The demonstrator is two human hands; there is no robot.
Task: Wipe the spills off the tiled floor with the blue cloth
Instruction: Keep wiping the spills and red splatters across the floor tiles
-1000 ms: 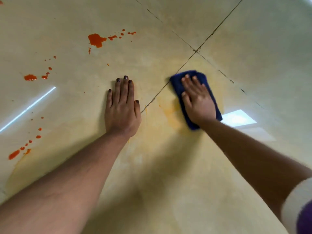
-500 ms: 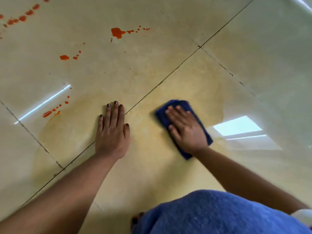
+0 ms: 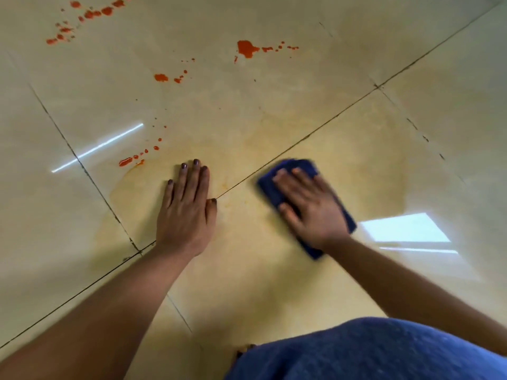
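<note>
Orange spills (image 3: 248,48) lie across the far left and centre of the tiled floor (image 3: 439,64), in the same pattern as half a second ago, with one more cluster now showing at the top left. The left hand (image 3: 186,209) stays flat on the floor, fingers straight and spread, gripping nothing. To its right, the right hand (image 3: 310,207) presses the blue cloth (image 3: 271,187) onto a yellowish smear (image 3: 370,165) with flat, extended fingers; hand and cloth are blurred, little shifted from before. A blue-clad knee (image 3: 370,352) fills the lower right.
</note>
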